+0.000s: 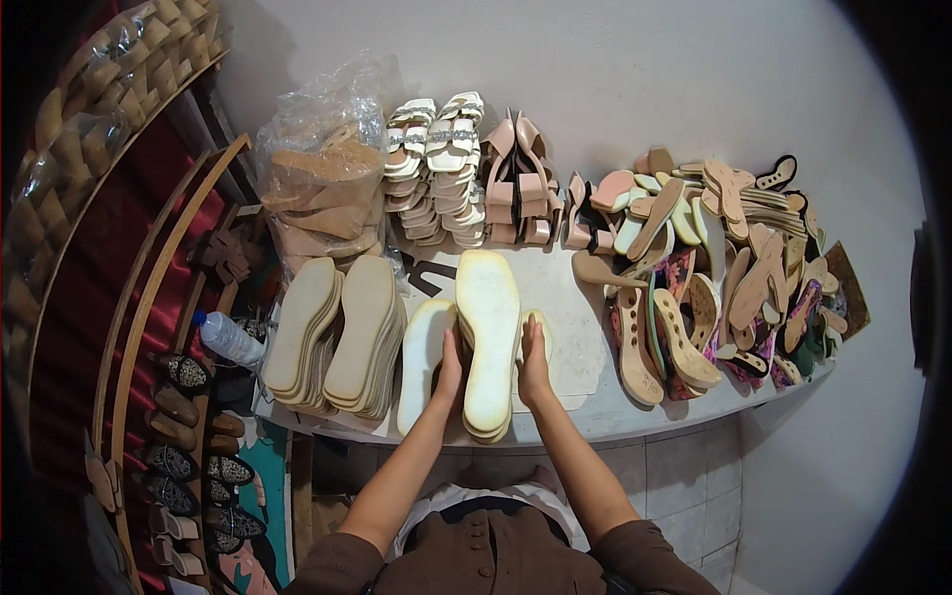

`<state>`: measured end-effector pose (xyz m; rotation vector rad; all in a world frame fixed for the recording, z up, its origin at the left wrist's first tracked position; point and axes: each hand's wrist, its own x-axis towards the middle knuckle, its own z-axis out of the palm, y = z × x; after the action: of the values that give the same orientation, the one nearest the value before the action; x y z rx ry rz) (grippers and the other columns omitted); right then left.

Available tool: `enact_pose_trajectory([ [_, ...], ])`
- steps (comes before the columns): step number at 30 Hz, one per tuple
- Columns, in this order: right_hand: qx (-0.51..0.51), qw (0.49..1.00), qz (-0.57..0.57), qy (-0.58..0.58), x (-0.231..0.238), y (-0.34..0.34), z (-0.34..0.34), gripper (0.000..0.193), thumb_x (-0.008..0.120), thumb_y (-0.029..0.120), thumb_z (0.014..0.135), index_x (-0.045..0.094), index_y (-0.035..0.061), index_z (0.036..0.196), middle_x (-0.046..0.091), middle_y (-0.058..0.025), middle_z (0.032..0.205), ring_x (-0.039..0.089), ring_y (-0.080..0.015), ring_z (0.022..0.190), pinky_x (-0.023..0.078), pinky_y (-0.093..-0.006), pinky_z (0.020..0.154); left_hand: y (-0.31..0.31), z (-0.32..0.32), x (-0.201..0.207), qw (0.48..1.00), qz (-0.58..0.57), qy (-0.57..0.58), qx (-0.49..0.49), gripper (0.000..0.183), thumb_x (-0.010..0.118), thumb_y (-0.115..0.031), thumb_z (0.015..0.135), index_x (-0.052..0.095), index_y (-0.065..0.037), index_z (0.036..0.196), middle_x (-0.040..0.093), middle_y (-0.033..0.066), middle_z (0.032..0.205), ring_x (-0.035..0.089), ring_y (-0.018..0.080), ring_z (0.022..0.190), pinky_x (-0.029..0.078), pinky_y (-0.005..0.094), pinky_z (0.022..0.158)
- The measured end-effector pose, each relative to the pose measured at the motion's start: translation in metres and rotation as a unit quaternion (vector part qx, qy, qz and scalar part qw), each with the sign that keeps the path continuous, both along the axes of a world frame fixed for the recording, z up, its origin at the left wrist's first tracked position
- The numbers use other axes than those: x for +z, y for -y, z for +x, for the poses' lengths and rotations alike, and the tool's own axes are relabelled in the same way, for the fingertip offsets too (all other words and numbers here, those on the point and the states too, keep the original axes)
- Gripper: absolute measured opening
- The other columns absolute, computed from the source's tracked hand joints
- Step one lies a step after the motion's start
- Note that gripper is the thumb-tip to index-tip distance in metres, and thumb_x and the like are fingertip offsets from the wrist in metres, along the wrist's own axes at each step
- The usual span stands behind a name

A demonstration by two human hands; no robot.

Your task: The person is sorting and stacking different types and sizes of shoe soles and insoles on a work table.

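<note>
Between my two palms stands a stack of cream, sole-shaped insoles (490, 337), lifted a little above the table's front part. My left hand (449, 369) presses its left side, fingers pointing away from me. My right hand (535, 365) presses the right side the same way. Partly behind my left hand lies another pale insole (422, 362). Beyond my right hand, the edge of one more pale insole (543, 332) shows; most of it is hidden. Left of these are two tall piles of beige insoles, one pile (359, 332) nearer my left hand and one pile (302, 322) farther out.
Along the wall stand a plastic bag of tan wedge soles (322, 193), stacked white sandals (453, 149) and pink heeled sandals (526, 178). Loose soles and wedges (684, 327) heap up at right. A water bottle (230, 337) and shoe racks (174, 248) flank the table's left end.
</note>
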<state>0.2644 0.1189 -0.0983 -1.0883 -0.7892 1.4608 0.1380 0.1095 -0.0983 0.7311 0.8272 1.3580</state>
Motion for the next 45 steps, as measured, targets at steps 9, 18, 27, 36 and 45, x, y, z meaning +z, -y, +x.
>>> enact_pose_trajectory([
  [9, 0.077, 0.996, -0.010, -0.049, -0.048, 0.039, -0.009, 0.060, 0.020, 0.048, 0.094, 0.019, 0.0077, 0.139, 0.028, -0.0102, 0.139, 0.030, -0.0203, 0.126, 0.024, -0.0299, 0.104, 0.029, 0.006, -0.029, 0.965, -0.123, 0.135, -0.187, 0.063, 0.021, -0.054, 0.092, 0.021, -0.010, 0.137, 0.038, 0.0083, 0.130, 0.042, 0.0168, 0.116, 0.038, 0.0251, 0.093],
  [18, 0.071, 0.997, -0.007, 0.000, -0.027, 0.044, -0.015, 0.060, 0.020, 0.050, 0.093, 0.026, 0.0078, 0.136, 0.043, -0.0102, 0.127, 0.045, -0.0175, 0.112, 0.039, -0.0289, 0.093, 0.032, 0.004, -0.029, 0.973, -0.122, 0.093, -0.173, 0.063, 0.023, -0.054, 0.091, 0.021, -0.010, 0.137, 0.040, 0.0079, 0.128, 0.043, 0.0164, 0.114, 0.038, 0.0250, 0.092],
  [27, 0.093, 0.996, -0.003, 0.009, -0.040, 0.001, 0.000, 0.058, 0.022, 0.049, 0.093, 0.031, 0.0070, 0.132, 0.049, -0.0098, 0.119, 0.052, -0.0184, 0.104, 0.043, -0.0302, 0.088, 0.000, 0.022, -0.011, 0.984, -0.109, 0.049, -0.134, 0.063, 0.024, -0.054, 0.091, 0.021, -0.010, 0.137, 0.041, 0.0075, 0.127, 0.044, 0.0161, 0.112, 0.038, 0.0249, 0.092],
  [36, 0.095, 0.994, -0.033, -0.035, -0.039, -0.056, 0.028, 0.059, 0.023, 0.050, 0.093, 0.035, 0.0055, 0.129, 0.053, -0.0117, 0.113, 0.057, -0.0180, 0.095, 0.048, -0.0299, 0.082, -0.038, 0.057, 0.009, 0.990, -0.099, 0.005, -0.096, 0.063, 0.026, -0.054, 0.091, 0.021, -0.010, 0.137, 0.042, 0.0071, 0.125, 0.045, 0.0157, 0.111, 0.038, 0.0249, 0.092],
  [45, 0.100, 0.993, -0.049, -0.038, -0.041, -0.105, 0.049, 0.059, 0.020, 0.049, 0.093, 0.035, 0.0050, 0.129, 0.052, -0.0116, 0.115, 0.055, -0.0184, 0.099, 0.046, -0.0299, 0.086, -0.077, 0.082, 0.039, 0.979, -0.181, 0.073, -0.057, 0.063, 0.029, -0.052, 0.091, 0.025, -0.008, 0.135, 0.045, 0.0055, 0.120, 0.047, 0.0119, 0.104, 0.040, 0.0231, 0.089],
])
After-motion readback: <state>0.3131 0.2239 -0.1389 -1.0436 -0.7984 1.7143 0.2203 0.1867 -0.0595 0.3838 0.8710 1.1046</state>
